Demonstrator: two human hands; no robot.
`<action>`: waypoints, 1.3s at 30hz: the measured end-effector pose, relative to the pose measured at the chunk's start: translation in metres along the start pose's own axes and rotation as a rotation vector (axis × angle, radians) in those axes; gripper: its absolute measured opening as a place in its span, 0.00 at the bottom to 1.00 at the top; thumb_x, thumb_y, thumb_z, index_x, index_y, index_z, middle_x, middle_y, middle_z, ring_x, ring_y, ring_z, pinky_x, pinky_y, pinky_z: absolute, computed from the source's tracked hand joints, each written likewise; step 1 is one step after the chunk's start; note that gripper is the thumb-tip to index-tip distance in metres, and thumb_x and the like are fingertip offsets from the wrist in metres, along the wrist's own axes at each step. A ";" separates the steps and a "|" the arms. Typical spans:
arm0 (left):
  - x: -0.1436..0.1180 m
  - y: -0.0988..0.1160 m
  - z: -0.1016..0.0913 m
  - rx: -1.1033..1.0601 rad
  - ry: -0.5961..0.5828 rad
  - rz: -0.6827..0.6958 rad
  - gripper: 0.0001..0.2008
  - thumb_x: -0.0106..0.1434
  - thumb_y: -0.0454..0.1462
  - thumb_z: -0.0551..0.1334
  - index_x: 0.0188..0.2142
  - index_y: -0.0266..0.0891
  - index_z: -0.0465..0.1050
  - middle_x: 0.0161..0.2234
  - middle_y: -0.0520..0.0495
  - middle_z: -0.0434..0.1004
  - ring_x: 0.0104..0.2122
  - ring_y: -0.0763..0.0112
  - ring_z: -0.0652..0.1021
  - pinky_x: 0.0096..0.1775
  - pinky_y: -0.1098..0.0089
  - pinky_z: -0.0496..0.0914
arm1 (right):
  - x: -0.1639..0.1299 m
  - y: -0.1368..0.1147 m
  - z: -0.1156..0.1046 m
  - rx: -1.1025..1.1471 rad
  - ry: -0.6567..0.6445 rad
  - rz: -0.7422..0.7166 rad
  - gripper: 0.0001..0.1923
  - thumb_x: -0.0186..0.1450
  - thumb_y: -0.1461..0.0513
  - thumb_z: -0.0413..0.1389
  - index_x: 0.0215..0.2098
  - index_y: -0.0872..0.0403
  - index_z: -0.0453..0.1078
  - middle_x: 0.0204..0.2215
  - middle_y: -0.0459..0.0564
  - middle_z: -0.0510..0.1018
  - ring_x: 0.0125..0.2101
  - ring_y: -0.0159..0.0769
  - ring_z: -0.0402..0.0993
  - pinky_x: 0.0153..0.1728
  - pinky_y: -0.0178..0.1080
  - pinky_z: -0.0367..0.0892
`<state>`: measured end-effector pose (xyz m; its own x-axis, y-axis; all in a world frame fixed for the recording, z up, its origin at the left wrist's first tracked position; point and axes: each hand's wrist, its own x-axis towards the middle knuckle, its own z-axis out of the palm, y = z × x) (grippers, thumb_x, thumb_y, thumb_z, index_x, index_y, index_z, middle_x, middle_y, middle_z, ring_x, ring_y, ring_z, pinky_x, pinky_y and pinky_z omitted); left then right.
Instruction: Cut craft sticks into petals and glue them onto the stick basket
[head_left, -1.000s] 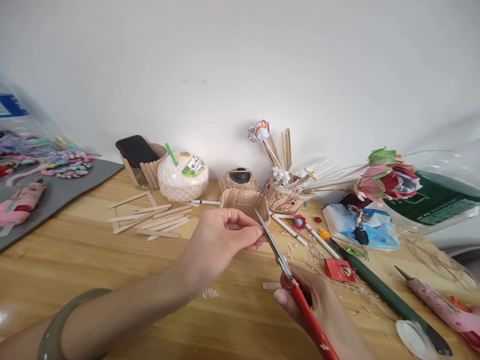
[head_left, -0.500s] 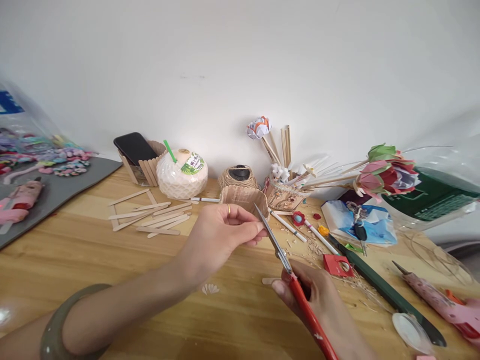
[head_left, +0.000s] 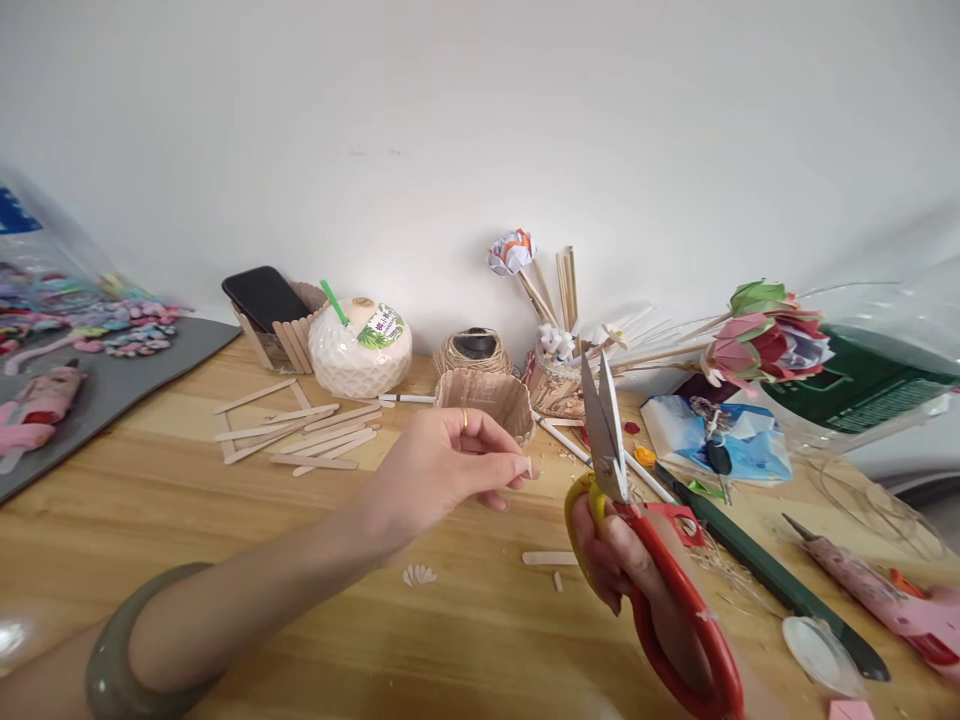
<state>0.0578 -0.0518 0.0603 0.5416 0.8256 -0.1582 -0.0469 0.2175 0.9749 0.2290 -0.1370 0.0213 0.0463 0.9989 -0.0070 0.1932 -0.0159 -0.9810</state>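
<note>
Nearest the camera: right hand (head_left: 637, 580) closed through the red-and-yellow handles of the scissors (head_left: 622, 480), held above the surface (head_left: 150, 520). Blades point up and away, slightly parted at the tips. The arm runs out of the bottom edge.

Left hand (head_left: 450, 465) a little farther in, raised over the surface, thumb and forefinger pinched on a small pale stick piece (head_left: 528, 467); very little of it shows. Ring on 1 finger, green bangle (head_left: 120, 650) at the wrist, lower left. The 2 hands are near each other but apart.

On the wood below and between them: 1 short stick offcut (head_left: 549, 558), a smaller chip just beside it, and a small white shell-shaped scrap (head_left: 418, 574).

Farther back, left of centre: loose craft sticks (head_left: 315, 435) scattered flat. Behind the left hand, a small stick-walled basket (head_left: 485, 396).

Right side: red card piece, long dark green strip (head_left: 757, 570), pink glue gun (head_left: 885, 600) near the edge.

Against the wall: phone (head_left: 262, 297) leaning in a stick holder, white coconut-shaped cup (head_left: 360, 345) with green straw, twine ball (head_left: 474, 350), a pot of paper flowers (head_left: 555, 385) and sticks, large pink-and-green paper flower (head_left: 765, 340).
</note>
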 end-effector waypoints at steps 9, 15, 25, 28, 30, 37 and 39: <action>-0.001 -0.025 -0.023 0.456 -0.209 -0.127 0.03 0.49 0.33 0.63 0.24 0.38 0.76 0.21 0.52 0.75 0.23 0.73 0.72 0.28 0.74 0.65 | 0.000 0.002 -0.002 -0.042 -0.045 -0.020 0.25 0.59 0.41 0.48 0.19 0.51 0.55 0.14 0.38 0.55 0.15 0.27 0.49 0.16 0.34 0.47; 0.006 -0.054 -0.054 0.710 -0.246 -0.101 0.07 0.50 0.35 0.61 0.26 0.38 0.78 0.21 0.51 0.76 0.21 0.72 0.70 0.23 0.75 0.60 | -0.001 -0.001 0.001 -0.095 -0.054 -0.034 0.26 0.58 0.40 0.48 0.19 0.52 0.56 0.12 0.39 0.56 0.14 0.27 0.51 0.16 0.33 0.48; 0.018 -0.067 -0.067 0.794 -0.306 -0.046 0.11 0.55 0.36 0.59 0.35 0.40 0.79 0.32 0.48 0.80 0.30 0.69 0.75 0.31 0.75 0.64 | 0.001 0.002 0.001 -0.045 -0.052 -0.029 0.24 0.59 0.43 0.50 0.19 0.51 0.56 0.13 0.39 0.55 0.14 0.27 0.49 0.16 0.34 0.48; 0.019 -0.068 -0.069 0.814 -0.280 -0.034 0.12 0.56 0.36 0.57 0.36 0.39 0.78 0.31 0.49 0.80 0.29 0.70 0.75 0.29 0.75 0.64 | 0.001 0.002 0.001 -0.006 -0.013 -0.054 0.24 0.59 0.44 0.50 0.18 0.51 0.55 0.14 0.39 0.55 0.14 0.28 0.49 0.16 0.34 0.48; 0.019 -0.067 -0.068 0.830 -0.261 -0.031 0.10 0.54 0.37 0.59 0.33 0.39 0.78 0.30 0.50 0.79 0.29 0.70 0.74 0.29 0.75 0.64 | 0.001 0.001 0.000 0.016 0.007 -0.061 0.24 0.59 0.44 0.50 0.18 0.51 0.55 0.13 0.39 0.55 0.14 0.28 0.49 0.16 0.34 0.47; 0.009 -0.061 -0.055 0.928 -0.230 -0.065 0.05 0.49 0.35 0.63 0.26 0.39 0.77 0.27 0.51 0.78 0.26 0.70 0.74 0.27 0.75 0.61 | -0.001 0.005 -0.003 0.026 -0.026 -0.031 0.24 0.59 0.42 0.50 0.21 0.52 0.59 0.14 0.38 0.55 0.15 0.28 0.49 0.16 0.35 0.45; 0.007 -0.059 -0.056 0.943 -0.246 -0.076 0.05 0.49 0.34 0.62 0.25 0.40 0.78 0.27 0.51 0.78 0.25 0.71 0.73 0.26 0.75 0.61 | -0.001 0.005 -0.003 0.027 -0.020 -0.028 0.24 0.59 0.42 0.50 0.22 0.52 0.60 0.14 0.38 0.56 0.15 0.28 0.49 0.16 0.35 0.45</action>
<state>0.0175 -0.0298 -0.0066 0.6803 0.6720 -0.2928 0.6281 -0.3286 0.7053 0.2332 -0.1382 0.0169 0.0211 0.9996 0.0173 0.1674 0.0135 -0.9858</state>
